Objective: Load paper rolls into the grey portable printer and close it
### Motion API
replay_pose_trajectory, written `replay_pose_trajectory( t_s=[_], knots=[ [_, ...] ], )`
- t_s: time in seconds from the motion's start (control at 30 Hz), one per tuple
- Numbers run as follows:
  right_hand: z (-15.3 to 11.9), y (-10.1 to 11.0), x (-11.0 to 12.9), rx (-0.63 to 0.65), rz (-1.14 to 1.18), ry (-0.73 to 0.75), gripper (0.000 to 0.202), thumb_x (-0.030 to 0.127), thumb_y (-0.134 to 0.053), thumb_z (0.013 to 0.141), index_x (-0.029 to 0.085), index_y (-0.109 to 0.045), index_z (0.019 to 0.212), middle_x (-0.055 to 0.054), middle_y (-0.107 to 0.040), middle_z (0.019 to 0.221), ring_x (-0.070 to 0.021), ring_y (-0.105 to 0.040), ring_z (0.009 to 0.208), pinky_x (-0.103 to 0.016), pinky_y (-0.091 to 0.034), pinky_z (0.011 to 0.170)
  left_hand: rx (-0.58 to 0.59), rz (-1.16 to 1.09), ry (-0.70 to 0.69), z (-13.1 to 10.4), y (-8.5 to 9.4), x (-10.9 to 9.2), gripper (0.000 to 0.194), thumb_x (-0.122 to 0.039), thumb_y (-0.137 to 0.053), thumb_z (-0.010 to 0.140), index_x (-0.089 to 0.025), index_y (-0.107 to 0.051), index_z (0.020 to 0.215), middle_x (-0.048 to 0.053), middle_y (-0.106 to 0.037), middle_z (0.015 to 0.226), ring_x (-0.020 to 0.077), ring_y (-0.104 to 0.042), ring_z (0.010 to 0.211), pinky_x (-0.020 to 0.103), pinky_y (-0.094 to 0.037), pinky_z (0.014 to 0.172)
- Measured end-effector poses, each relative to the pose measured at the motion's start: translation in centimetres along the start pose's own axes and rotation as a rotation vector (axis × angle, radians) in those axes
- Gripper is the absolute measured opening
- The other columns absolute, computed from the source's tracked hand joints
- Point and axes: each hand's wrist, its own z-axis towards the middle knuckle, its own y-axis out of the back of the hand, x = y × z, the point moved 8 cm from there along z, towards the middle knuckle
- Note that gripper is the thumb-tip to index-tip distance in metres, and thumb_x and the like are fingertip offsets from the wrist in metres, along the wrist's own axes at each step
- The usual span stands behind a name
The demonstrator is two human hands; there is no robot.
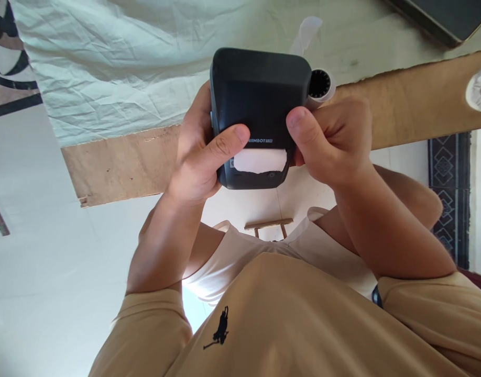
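Observation:
A black label printer [260, 99] with NIIMBOT lettering is held between both my hands, over the table's near edge. My left hand [201, 152] grips its left side, thumb lying on the top face near the lettering and fingers hidden beneath. On the right side, my right hand [330, 141] is closed round the lower corner, thumb against the edge. From the printer's slot a piece of white label paper [260, 161] sticks out, its end uneven. Just right of the printer lies a roll of white labels [321, 85] with a black core, partly hidden behind it.
A pale green cloth [118, 68] covers the wooden table [413, 99]. A loose strip of white paper [307, 32] lies beyond the roll. At the far right is a dark flat device [445, 18]; a white patterned object [480, 90] sits at the right edge. A wooden stool [269, 225] shows below.

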Motion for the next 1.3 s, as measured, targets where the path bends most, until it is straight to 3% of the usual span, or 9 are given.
replay_pose_trajectory(
  t_s=[0.47, 0.6, 0.67, 0.87, 1.1, 1.3],
  knots=[
    [0.17, 0.02, -0.19, -0.005, -0.040, -0.079, 0.081, 0.078, -0.039, 0.084, 0.015, -0.036, 0.033, 0.000, -0.024, 0.035, -0.0005, -0.021, 0.040, -0.029, -0.008, 0.046, 0.015, 0.008, -0.022, 0.10, 0.11, -0.02, 0.039, -0.050, -0.070, 0.076, -0.023, -0.062, 0.103, 0.010, -0.069, 0.091, 0.0375, -0.062, 0.122, 0.048, -0.060, 0.085],
    [0.17, 0.04, -0.14, -0.020, -0.028, -0.096, 0.081, 0.077, -0.042, 0.083, 0.014, -0.034, 0.033, 0.000, -0.025, 0.035, 0.0000, -0.020, 0.039, -0.030, -0.007, 0.046, 0.097, 0.065, -0.075, 0.14, 0.03, -0.19, 0.041, -0.053, -0.065, 0.080, -0.022, -0.060, 0.107, 0.010, -0.068, 0.094, 0.0359, -0.066, 0.112, 0.043, -0.061, 0.072],
    [0.18, 0.08, -0.14, -0.022, -0.026, -0.086, 0.081, 0.075, -0.043, 0.084, 0.014, -0.033, 0.033, 0.001, -0.024, 0.035, -0.0001, -0.020, 0.039, -0.030, -0.007, 0.045, 0.097, 0.063, -0.068, 0.18, 0.21, -0.09, 0.040, -0.051, -0.066, 0.079, -0.023, -0.060, 0.106, 0.009, -0.067, 0.093, 0.0360, -0.065, 0.114, 0.044, -0.061, 0.074],
    [0.19, -0.21, -0.34, 0.039, -0.001, -0.030, 0.073, 0.063, -0.056, 0.085, 0.014, -0.036, 0.034, 0.001, -0.030, 0.036, -0.0020, -0.028, 0.041, -0.028, -0.014, 0.046, 0.020, 0.040, 0.007, 0.30, 0.71, 0.19, 0.046, -0.054, -0.076, 0.068, -0.025, -0.063, 0.102, 0.009, -0.064, 0.095, 0.0393, -0.060, 0.122, 0.051, -0.058, 0.088],
    [0.03, -0.46, -0.52, 0.067, 0.001, -0.040, 0.072, 0.063, -0.054, 0.086, 0.014, -0.033, 0.038, 0.001, -0.030, 0.038, -0.0024, -0.027, 0.044, -0.027, -0.016, 0.048, -0.123, 0.021, 0.070, -0.27, 0.51, 0.22, 0.038, -0.053, -0.072, 0.070, -0.028, -0.064, 0.098, 0.010, -0.067, 0.099, 0.0392, -0.061, 0.118, 0.049, -0.055, 0.083],
    [0.14, -0.42, -0.34, 0.058, -0.006, -0.035, 0.071, 0.059, -0.055, 0.086, 0.014, -0.032, 0.037, 0.001, -0.027, 0.037, -0.0026, -0.027, 0.043, -0.027, -0.014, 0.046, 0.055, 0.027, 0.149, -0.25, 0.39, -0.32, 0.030, -0.041, -0.072, 0.076, -0.028, -0.063, 0.102, 0.008, -0.068, 0.103, 0.0354, -0.062, 0.115, 0.042, -0.054, 0.081]
  ],
)
